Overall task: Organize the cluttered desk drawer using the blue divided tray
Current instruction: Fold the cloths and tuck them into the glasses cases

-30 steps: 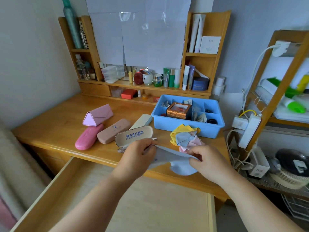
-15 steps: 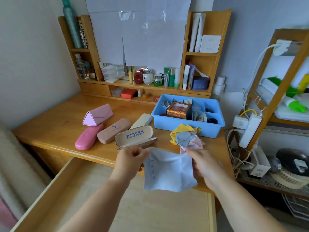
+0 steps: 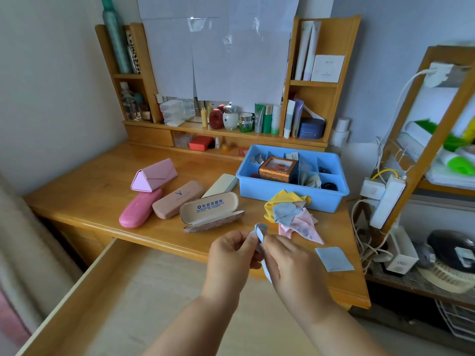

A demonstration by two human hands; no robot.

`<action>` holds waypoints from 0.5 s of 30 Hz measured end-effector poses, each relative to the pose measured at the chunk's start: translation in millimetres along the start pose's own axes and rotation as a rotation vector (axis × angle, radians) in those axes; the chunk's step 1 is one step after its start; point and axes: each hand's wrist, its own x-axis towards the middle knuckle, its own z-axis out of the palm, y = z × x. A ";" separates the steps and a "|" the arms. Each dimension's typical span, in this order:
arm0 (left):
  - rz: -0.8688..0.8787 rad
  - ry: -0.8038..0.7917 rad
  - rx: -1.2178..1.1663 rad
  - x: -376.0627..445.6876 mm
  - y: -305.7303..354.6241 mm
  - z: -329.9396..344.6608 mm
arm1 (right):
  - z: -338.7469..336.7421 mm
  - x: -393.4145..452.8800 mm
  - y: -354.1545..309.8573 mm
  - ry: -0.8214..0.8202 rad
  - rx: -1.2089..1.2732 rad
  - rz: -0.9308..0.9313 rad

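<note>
My left hand (image 3: 228,255) and my right hand (image 3: 288,260) meet over the desk's front edge, and both pinch a light blue cleaning cloth (image 3: 260,233) folded between them. Its lower end hangs behind my right hand. A folded light blue cloth (image 3: 333,258) lies flat on the desk to the right. A heap of yellow, grey and pink cloths (image 3: 290,214) lies in front of the blue divided tray (image 3: 288,191). The tray holds an orange box (image 3: 279,170) and small items. The open drawer (image 3: 144,304) is below my arms.
Several glasses cases lie on the desk to the left: a pink triangular one (image 3: 154,174), a pink hard case (image 3: 140,211), a tan case (image 3: 177,199), a cream case (image 3: 219,185) and an open case (image 3: 210,211). A power strip (image 3: 385,201) and cables hang at the right.
The cloth was stretched, then hung open between my hands. Now my hands have come together and the cloth is folded over. The flat folded cloth on the right has come into view.
</note>
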 end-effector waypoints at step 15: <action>0.219 -0.295 0.473 10.4 26.7 -41.2 | -12.4 0.4 12.8 -0.015 0.411 0.283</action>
